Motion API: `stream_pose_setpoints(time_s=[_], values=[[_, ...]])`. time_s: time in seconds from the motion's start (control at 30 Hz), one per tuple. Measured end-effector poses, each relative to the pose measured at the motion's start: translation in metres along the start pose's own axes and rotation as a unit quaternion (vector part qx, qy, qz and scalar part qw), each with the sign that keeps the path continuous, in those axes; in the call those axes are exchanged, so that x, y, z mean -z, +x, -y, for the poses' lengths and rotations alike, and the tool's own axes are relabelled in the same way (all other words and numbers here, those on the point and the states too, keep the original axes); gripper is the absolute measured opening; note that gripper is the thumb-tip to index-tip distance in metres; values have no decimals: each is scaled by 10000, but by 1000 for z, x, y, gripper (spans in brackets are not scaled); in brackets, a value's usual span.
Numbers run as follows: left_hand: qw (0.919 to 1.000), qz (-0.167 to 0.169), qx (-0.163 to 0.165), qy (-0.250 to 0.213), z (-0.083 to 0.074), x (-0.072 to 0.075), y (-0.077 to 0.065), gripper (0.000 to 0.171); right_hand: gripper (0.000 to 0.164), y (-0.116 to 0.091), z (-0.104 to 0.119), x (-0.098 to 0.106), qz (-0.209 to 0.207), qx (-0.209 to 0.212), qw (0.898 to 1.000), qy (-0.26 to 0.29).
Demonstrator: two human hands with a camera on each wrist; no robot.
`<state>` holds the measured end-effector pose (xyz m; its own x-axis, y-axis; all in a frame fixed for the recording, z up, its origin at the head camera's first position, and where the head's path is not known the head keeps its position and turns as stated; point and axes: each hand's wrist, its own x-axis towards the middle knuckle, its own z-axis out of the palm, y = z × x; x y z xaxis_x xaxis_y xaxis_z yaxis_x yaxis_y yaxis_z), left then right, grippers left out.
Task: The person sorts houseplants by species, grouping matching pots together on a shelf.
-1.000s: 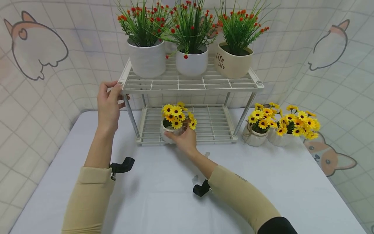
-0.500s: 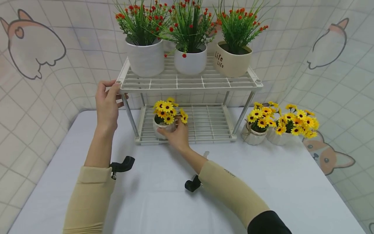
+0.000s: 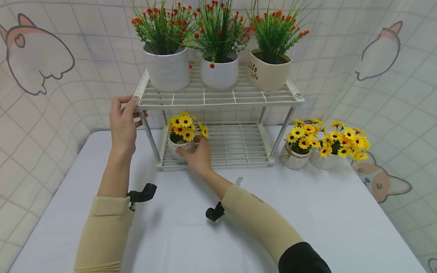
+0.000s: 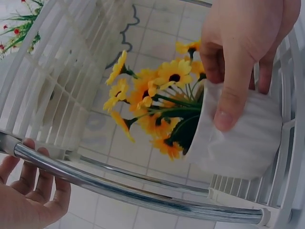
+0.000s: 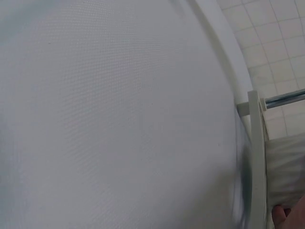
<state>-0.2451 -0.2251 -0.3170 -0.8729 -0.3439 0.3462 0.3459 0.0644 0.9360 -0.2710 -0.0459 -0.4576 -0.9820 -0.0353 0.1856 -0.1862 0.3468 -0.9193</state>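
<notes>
1. My right hand (image 3: 199, 155) pinches a small white pot (image 3: 175, 148) between thumb and fingers, the thumb across its front wall; yellow flowers (image 3: 182, 127) with dark centres fill it.
2. That pot is left of centre in the frame, at the left end of the lower shelf (image 3: 235, 146); I can't tell whether its base touches the wires.
3. My left hand (image 3: 123, 129) grips the rack (image 3: 218, 104) at its upper left corner, fingers curled behind the shiny metal post (image 4: 138, 191).
4. On the upper shelf, top centre, stand three larger pots: a ribbed white one (image 3: 167, 72), a smooth white one (image 3: 220, 74) and a cream one (image 3: 268, 74) lettered "Life". Each holds grassy green stems with red blooms.
5. Right of the rack, two more small pots stand side by side, a twine-tied one (image 3: 294, 160) and a whitish one (image 3: 322, 162), both full of yellow flowers.
6. Underneath spreads a white tablecloth (image 3: 170, 242), finely woven in the right wrist view.
7. Behind hangs a wavy, grid-patterned backdrop (image 3: 102, 76) with cartoon dogs (image 3: 39, 57) at the frame's sides.
</notes>
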Motion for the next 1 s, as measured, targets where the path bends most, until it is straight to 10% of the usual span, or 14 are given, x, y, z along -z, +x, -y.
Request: stream_pose_setpoints(time_s=[0.33,0.73,1.0], values=[[10000,-74,31,-54,0,3,0,15,58,-5,5,6,616,161,9979,145],[9999,-29,28,-136,0,0,-2,15,42,-25,-6,55,1578,208,9872,124],[9995,28,-108,291,-1,-1,-1,21,22,-48,-19,106,1415,493,9886,-149]])
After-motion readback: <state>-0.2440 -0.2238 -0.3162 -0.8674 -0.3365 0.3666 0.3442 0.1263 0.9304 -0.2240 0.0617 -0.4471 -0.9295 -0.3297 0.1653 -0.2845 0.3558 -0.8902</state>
